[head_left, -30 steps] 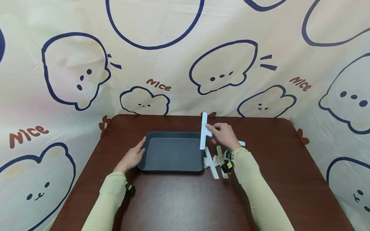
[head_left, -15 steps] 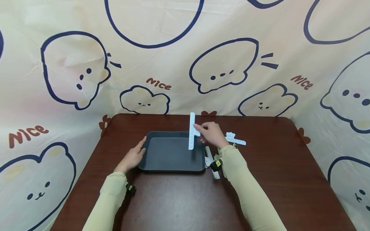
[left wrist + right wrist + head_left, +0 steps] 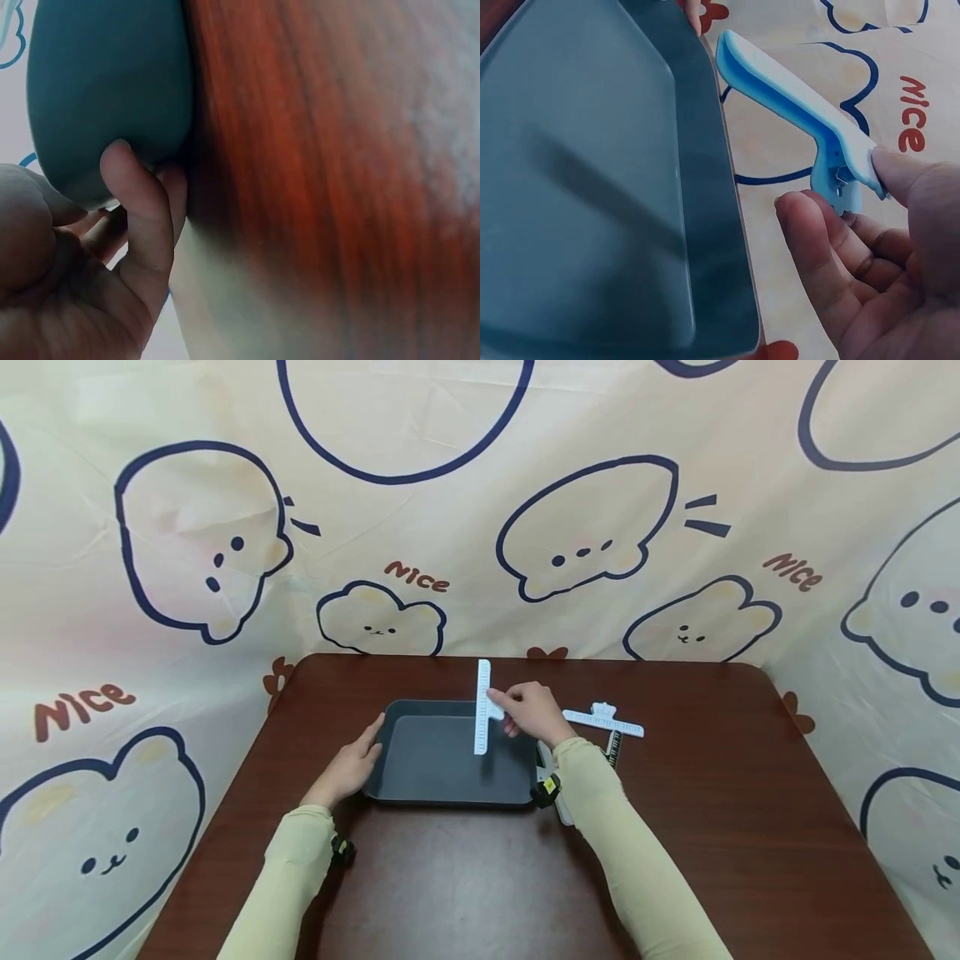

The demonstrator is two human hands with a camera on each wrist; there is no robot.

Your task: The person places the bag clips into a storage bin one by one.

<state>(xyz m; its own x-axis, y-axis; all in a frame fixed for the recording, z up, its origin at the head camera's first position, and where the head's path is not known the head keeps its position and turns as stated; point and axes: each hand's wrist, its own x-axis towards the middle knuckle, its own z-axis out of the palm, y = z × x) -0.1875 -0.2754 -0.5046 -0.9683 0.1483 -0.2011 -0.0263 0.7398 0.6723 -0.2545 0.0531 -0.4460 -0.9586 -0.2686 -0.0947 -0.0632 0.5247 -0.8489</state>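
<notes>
My right hand (image 3: 534, 712) pinches a light-blue bag clip (image 3: 482, 706) with ruler marks by its handle tabs, between thumb and fingers. In the head view the clip's long bar stands upright over the right half of a dark grey tray (image 3: 420, 760). Seen from the right wrist, the clip (image 3: 787, 97) hangs above the tray, and its shadow falls on the tray floor. My left hand (image 3: 348, 770) holds the tray's left edge, with fingertips (image 3: 121, 169) against the outer wall in the left wrist view.
Right of the tray lies another light-blue ruler clip (image 3: 603, 720), with a black clip (image 3: 614, 748) just below it. A white clip (image 3: 546, 762) near the tray's right side is partly covered by my right forearm. A cartoon-printed sheet (image 3: 465, 527) stands behind the brown table (image 3: 450, 893).
My right hand has carried the bag clip leftward, from the tray's right edge to over the tray, uncovering another ruler clip at the right. The left hand stays at the tray's left edge.
</notes>
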